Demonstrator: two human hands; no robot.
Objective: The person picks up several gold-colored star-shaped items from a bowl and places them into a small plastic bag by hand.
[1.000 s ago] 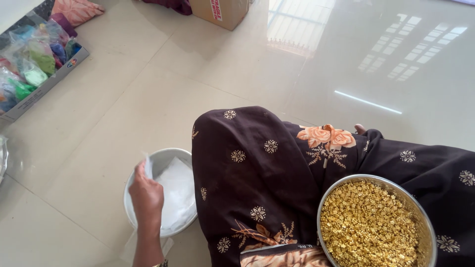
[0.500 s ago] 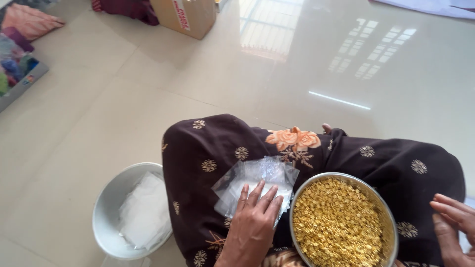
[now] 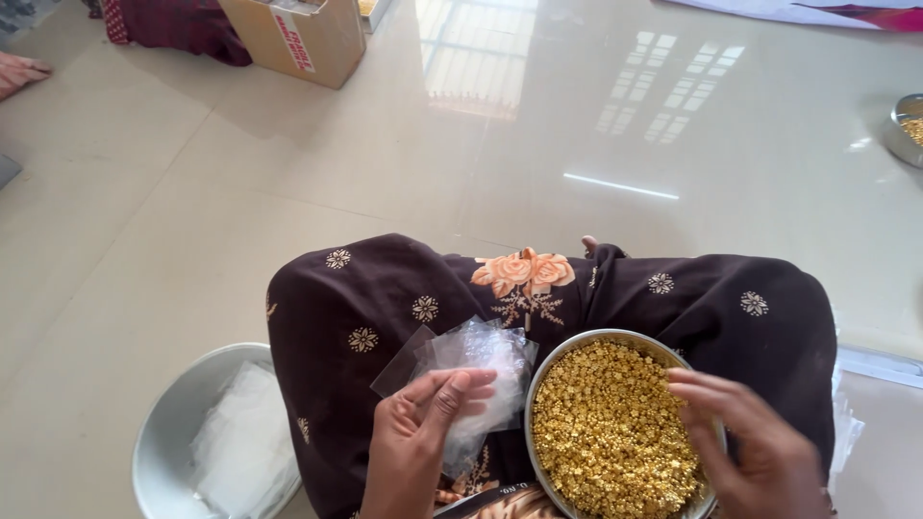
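The steel bowl (image 3: 623,430) rests on the lap at 5 o'clock, filled nearly to the rim with small yellow beads (image 3: 606,432). The right hand (image 3: 755,447) lies over the bowl's rim at its 3 o'clock side, fingers spread wide and curved onto the beads, gripping nothing visible. The left hand (image 3: 415,444), at the bowl's 9 o'clock, pinches a small clear bag (image 3: 478,370) between thumb and fingers; the bag lies on the dark embroidered cloth (image 3: 385,308), just beside the bowl. A white basin (image 3: 173,432) at 7 o'clock sits on the floor and contains more clear bags (image 3: 240,447). The glossy beige tiled floor (image 3: 433,163) reflects a window. A cardboard box (image 3: 298,38) stands at 11 o'clock. A second bowl (image 3: 907,127) shows at 2 o'clock.
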